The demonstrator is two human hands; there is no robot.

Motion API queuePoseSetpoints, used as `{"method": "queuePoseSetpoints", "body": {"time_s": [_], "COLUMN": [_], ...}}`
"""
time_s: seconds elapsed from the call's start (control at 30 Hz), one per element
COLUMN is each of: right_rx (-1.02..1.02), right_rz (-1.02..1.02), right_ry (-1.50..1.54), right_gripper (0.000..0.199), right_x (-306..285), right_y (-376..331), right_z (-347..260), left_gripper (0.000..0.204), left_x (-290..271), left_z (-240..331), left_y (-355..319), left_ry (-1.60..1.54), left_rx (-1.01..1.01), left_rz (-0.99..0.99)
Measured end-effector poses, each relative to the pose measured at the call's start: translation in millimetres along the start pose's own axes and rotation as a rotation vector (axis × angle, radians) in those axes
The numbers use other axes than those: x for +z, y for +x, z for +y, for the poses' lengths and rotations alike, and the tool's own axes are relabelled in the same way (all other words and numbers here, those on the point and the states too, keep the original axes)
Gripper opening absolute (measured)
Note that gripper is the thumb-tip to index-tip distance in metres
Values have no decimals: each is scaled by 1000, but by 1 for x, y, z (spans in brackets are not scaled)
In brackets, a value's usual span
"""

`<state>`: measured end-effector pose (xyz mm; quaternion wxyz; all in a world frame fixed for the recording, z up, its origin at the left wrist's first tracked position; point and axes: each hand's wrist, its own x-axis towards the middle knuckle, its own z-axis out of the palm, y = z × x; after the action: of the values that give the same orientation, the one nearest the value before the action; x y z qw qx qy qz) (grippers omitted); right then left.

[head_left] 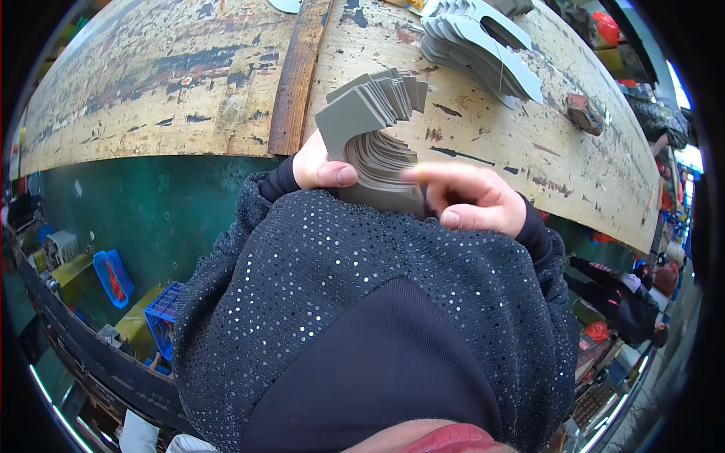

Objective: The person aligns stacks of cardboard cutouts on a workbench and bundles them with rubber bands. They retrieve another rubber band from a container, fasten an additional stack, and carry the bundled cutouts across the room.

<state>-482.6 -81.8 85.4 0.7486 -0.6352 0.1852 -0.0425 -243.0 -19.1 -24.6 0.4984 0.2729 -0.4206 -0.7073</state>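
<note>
A fanned stack of thin grey C-shaped sheet pieces [352, 115] stands upright near the table's front edge, close to my body. My left hand [320, 167] is closed round its left side, thumb pressed on the front piece and the other fingers hidden behind. Beside the stack's right edge is my right hand [483, 198], index finger stretched toward the pieces and slightly blurred, thumb apart below it. Whether that fingertip touches the pieces I cannot tell. My dark sparkly sleeves and top hide the stack's lower end.
A worn, paint-flecked wooden table [166, 98] spreads ahead, with a brown wooden strip [298, 75] across it. Another pile of grey pieces [476, 49] lies at the far right, near a small reddish block [583, 113]. Blue crates [160, 313] stand low at left; a person [615, 302] is at right.
</note>
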Motion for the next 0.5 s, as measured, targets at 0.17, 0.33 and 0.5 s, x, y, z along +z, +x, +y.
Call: {"method": "queuePoseSetpoints", "body": {"time_s": [0.17, 0.33, 0.5], "right_rx": [2, 49, 47], "right_rz": [-127, -195, -139], "right_ry": [-454, -612, -614], "right_gripper": [38, 37, 41], "right_x": [1, 1, 3], "right_y": [12, 16, 12], "right_z": [-21, -25, -20], "left_gripper": [89, 96, 101], "left_x": [11, 21, 20], "left_z": [-1, 2, -10], "left_y": [-1, -4, -10], "left_ry": [-129, -107, -115], "left_rx": [24, 57, 72], "left_rz": [148, 191, 291]}}
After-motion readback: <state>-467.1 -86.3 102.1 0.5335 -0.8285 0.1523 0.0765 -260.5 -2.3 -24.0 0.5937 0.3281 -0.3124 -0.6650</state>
